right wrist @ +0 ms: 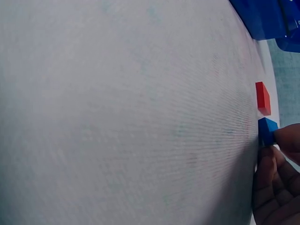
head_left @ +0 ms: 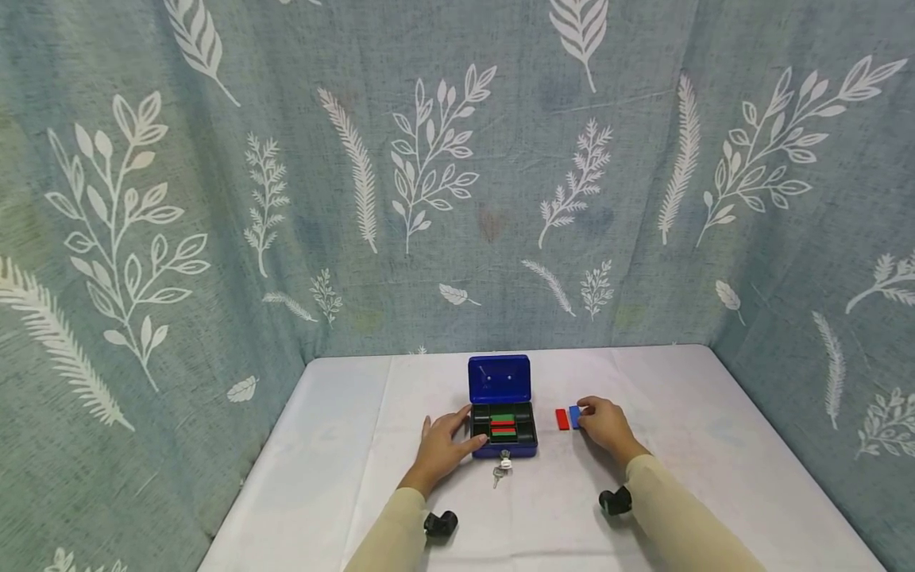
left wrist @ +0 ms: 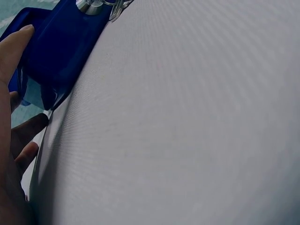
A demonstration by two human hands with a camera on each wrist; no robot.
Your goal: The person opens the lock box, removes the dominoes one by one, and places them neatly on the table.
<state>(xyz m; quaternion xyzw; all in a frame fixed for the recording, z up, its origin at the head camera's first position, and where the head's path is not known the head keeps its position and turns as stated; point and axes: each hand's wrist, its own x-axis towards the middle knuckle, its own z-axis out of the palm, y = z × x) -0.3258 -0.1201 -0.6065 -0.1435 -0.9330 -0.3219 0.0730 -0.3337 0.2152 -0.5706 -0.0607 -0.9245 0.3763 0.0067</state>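
A blue cash box [head_left: 504, 450] stands on the table, its lid [head_left: 499, 379] raised at the back. In its black tray [head_left: 529, 433] lie green and red blocks [head_left: 503, 423]. My left hand [head_left: 445, 446] rests at the box's left side, fingers spread, the thumb reaching over the front left of the tray. With thumb and fingers, my right hand [head_left: 606, 423] pinches a blue block [right wrist: 267, 131] to the right of the box. A red block [head_left: 561, 419] lies just left of the blue one.
Keys [head_left: 500, 473] hang from the lock at the box's front. A white cloth covers the table [head_left: 343, 461]. Behind it and at both sides hangs a grey-green curtain [head_left: 486, 214] with white leaf prints. Each wrist wears a black camera [head_left: 441, 523].
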